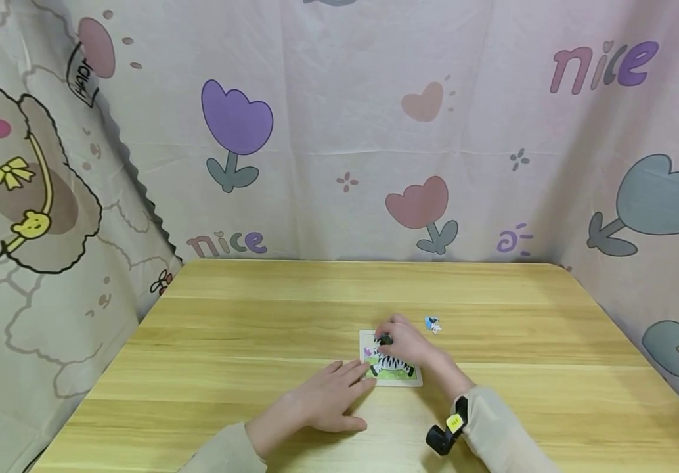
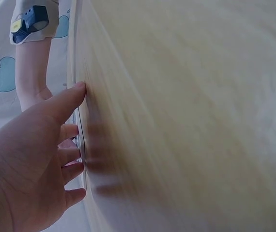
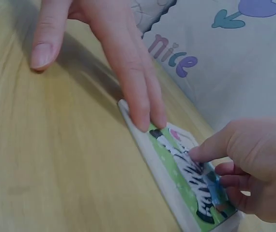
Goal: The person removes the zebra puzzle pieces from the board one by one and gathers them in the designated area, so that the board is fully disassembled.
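A small jigsaw board (image 1: 400,384) with a zebra picture (image 1: 394,363) on a green ground lies flat on the table. My left hand (image 1: 332,394), fingers straight and slightly spread, rests its fingertips on the board's left edge. Over the board's upper part, my right hand (image 1: 407,341) has its thumb and fingers curled, pinching a puzzle piece (image 3: 214,182) against the picture. That piece is mostly hidden by the fingers. Beyond the right hand lies a loose puzzle piece (image 1: 433,324), blue with black and white.
The wooden table (image 1: 245,315) reaches back to a patterned cloth (image 1: 328,131) hanging behind it and at both sides. A black wrist camera (image 1: 442,439) is strapped on the right wrist, just above the tabletop.
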`<state>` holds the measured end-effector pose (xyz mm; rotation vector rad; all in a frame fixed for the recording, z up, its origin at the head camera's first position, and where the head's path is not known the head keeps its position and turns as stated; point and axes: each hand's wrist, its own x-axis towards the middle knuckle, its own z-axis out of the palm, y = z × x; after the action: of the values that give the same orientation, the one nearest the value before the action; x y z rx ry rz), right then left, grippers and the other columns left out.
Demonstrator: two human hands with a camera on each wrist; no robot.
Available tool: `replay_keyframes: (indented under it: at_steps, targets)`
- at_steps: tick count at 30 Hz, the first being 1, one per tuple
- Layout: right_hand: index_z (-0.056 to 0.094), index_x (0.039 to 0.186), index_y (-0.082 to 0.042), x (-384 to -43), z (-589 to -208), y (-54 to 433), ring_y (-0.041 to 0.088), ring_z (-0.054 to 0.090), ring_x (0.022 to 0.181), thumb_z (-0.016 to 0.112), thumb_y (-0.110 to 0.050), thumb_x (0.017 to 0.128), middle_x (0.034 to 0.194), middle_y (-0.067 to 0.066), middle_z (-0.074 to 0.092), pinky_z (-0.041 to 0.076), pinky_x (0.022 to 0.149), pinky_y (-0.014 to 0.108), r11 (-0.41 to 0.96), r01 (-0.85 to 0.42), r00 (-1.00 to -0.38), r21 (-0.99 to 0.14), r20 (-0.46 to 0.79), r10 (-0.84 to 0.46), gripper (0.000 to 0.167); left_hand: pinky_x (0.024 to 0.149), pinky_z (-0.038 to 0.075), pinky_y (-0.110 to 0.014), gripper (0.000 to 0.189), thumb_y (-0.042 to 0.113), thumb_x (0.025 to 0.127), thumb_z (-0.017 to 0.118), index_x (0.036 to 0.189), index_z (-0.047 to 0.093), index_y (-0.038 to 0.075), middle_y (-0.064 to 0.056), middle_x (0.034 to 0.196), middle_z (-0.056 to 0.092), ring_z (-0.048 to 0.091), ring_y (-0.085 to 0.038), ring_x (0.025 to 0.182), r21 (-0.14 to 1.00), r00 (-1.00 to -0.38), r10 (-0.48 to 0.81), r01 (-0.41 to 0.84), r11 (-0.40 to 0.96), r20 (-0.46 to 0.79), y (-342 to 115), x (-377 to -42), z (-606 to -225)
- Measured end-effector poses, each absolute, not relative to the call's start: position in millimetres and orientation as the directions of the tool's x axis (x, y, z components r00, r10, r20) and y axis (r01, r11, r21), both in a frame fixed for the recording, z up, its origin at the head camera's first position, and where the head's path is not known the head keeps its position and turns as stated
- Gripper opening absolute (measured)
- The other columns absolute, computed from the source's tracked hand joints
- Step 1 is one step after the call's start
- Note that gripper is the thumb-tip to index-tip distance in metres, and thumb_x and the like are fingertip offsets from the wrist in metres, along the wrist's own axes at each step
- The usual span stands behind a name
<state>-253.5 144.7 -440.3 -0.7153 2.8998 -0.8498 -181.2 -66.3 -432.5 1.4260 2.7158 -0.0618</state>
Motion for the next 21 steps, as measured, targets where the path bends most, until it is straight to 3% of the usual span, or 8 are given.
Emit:
replay_keyframes:
  at_steps: [10, 16, 21]
  targets:
    - [0.063, 0.093, -0.014, -255.7, -438.7, 142.9, 0.022, 0.045, 0.094, 0.072, -0.010, 0.078, 0.099, 0.004, 0.049, 0.042, 0.082, 0.042, 0.756, -0.384, -0.903, -0.530, 0.045, -0.427, 0.018, 0.108, 0.026, -0.044, 0.068, 0.058, 0.088, 0.046, 0.142, 0.036, 0.017, -0.009, 0.149, 0.029, 0.026, -0.024, 0.136, 0.010, -0.569, 0.817, 0.820, 0.573, -0.093, -66.6, -182.6, -434.1]
    - [0.062, 0.103, -0.006, -255.7, -440.5, 144.2, 0.024, 0.048, 0.098, 0.072, -0.010, 0.078, 0.104, 0.007, 0.052, 0.044, 0.088, 0.043, 0.751, -0.356, -0.914, -0.556, 0.039, -0.405, 0.027, 0.107, 0.028, -0.045, 0.068, 0.058, 0.089, 0.046, 0.142, 0.037, 0.017, -0.009, 0.148, 0.030, 0.027, -0.025, 0.136, 0.008, -0.562, 0.823, 0.825, 0.565, -0.081, -67.1, -182.8, -434.1]
    - [0.061, 0.099, -0.004, -257.6, -442.4, 146.0, 0.020, 0.048, 0.092, 0.072, -0.007, 0.077, 0.099, 0.005, 0.051, 0.045, 0.086, 0.040, 0.751, -0.332, -0.926, -0.571, 0.045, -0.375, 0.024, 0.107, 0.028, -0.045, 0.068, 0.058, 0.088, 0.046, 0.142, 0.037, 0.017, -0.009, 0.148, 0.030, 0.027, -0.025, 0.135, 0.009, -0.562, 0.824, 0.826, 0.564, -0.076, -67.5, -182.3, -433.4]
